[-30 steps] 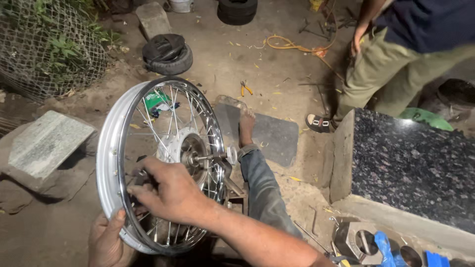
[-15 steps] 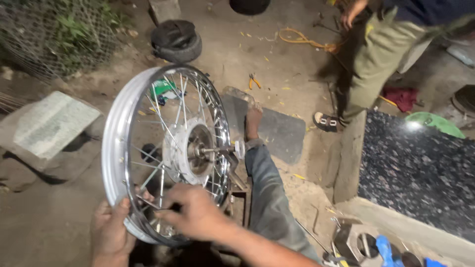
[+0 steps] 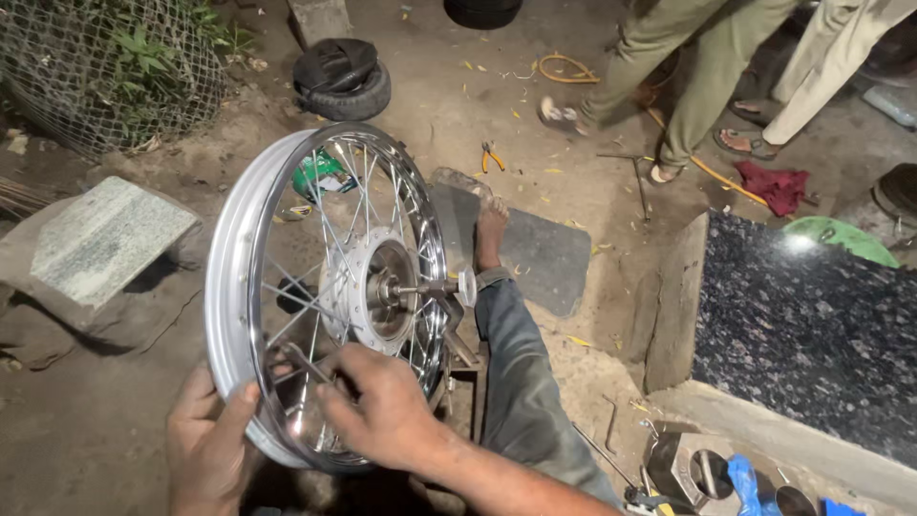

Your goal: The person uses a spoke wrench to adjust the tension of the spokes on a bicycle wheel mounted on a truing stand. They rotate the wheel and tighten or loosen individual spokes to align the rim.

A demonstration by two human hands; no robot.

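Note:
A chrome spoked motorcycle wheel rim (image 3: 234, 258) stands upright on a truing stand in front of me, its hub and axle (image 3: 382, 287) in the middle. My left hand (image 3: 205, 444) grips the near lower edge of the rim. My right hand (image 3: 382, 411) reaches among the lower spokes and holds a thin metal spoke tool (image 3: 301, 361) against them. My own leg in grey trousers (image 3: 521, 373) stretches forward right of the wheel, the bare foot (image 3: 489, 229) resting on a dark mat (image 3: 535, 253).
A stone slab (image 3: 100, 239) lies left, a wire fence (image 3: 95, 67) behind it. An old tyre (image 3: 342, 76) and orange pliers (image 3: 492, 156) lie on the dirt ahead. Other people's legs (image 3: 688, 76) stand at top right. A dark granite slab (image 3: 802, 325) sits right, tools below it.
My right hand has slid from the hub area down to the lower spokes. My left hand stayed on the rim. The person ahead has stepped away to the right.

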